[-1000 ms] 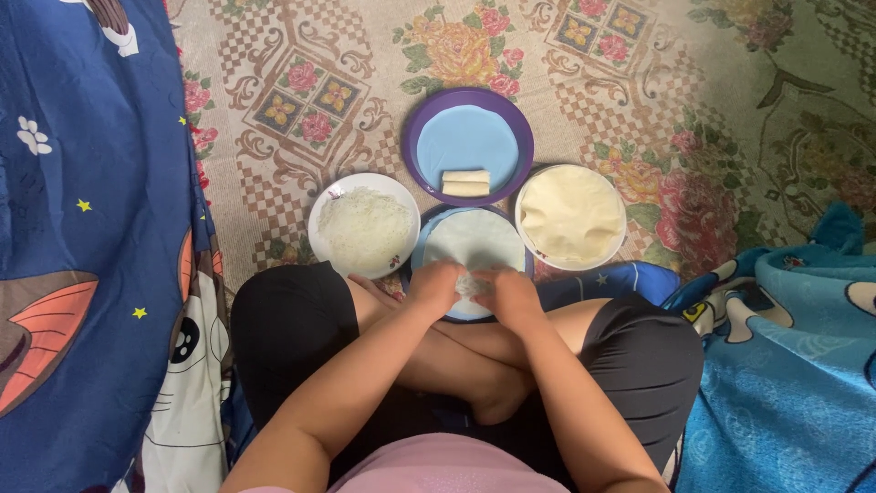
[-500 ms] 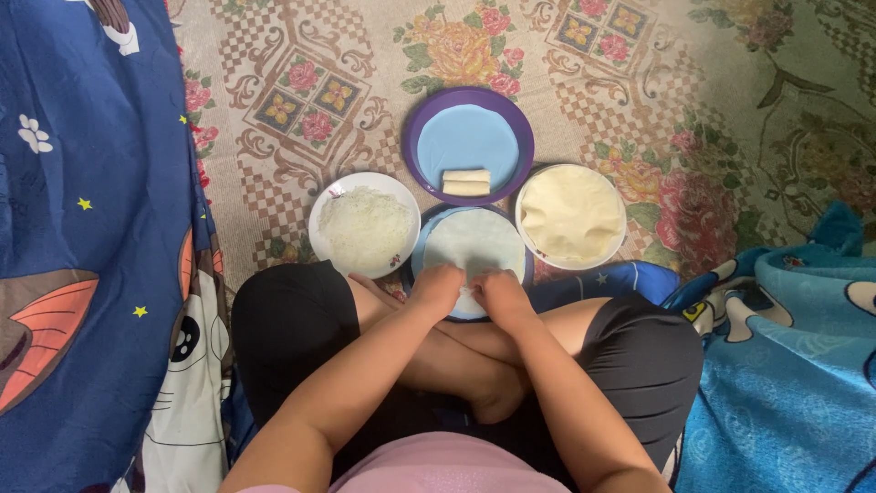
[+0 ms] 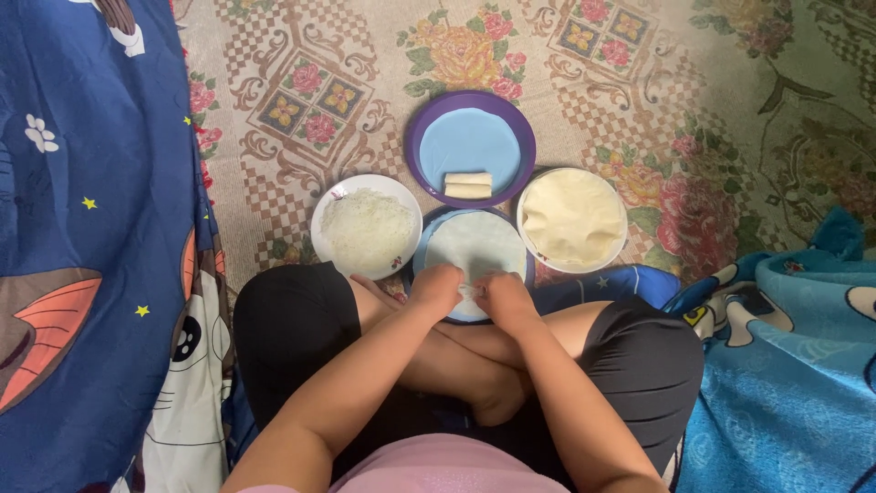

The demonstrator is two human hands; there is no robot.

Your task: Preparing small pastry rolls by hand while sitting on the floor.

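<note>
Wrapper sheet on blue plate, near edge hidden: left hand and right hand pinched it closed (filling unseen). Two finished rolls; two white bowls.

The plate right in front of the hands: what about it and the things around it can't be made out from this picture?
- Head view: the near edge of the thin wrapper lies under the left hand and right hand; any filling there is hidden.
- The blue plate beneath is mostly covered by the wrapper.
- The two pale rolls are too small to show their contents.
- The bowl of white shreds is too fine to identify.
</note>
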